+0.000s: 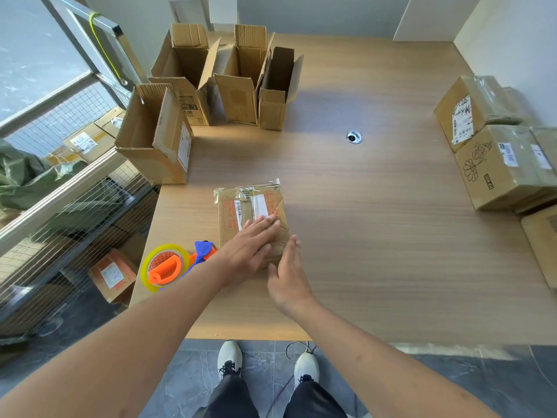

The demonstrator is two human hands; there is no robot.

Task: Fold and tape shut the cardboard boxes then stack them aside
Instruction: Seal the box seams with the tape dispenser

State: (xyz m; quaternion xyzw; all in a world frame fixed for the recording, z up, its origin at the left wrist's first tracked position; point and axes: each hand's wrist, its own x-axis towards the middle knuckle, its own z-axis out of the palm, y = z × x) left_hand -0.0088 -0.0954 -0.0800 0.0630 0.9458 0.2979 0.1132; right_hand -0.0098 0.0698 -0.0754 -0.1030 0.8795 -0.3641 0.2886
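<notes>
At the far left of the table [376,236] stand four open boxes [156,137], flaps up and untaped; we judge these are the work still to do. Nearer us, at the table's left edge, lies the tape gun [173,267], orange and blue with a yellowish roll, and neither hand touches it.

Just right of the tape gun sits the small box [251,206] we are working on. It lies flat near the front edge, flaps folded down, with tape across its top and loose tape ends showing at its far corners. Our left hand [250,245] lies on its near half, fingers straight and pressing down on the taped seam. Our right hand [291,276] hovers at the box's near right corner, fingers straight and relaxed, gripping nothing; we cannot tell whether it touches the cardboard.

We judge this box is closed and taped, and the hands are smoothing the tape or getting ready to lift it.

Far right, well apart, stand the sealed boxes [494,152], taped, labelled and grouped together at the table's edge. That looks like the finished pile, where this box should go next.
</notes>
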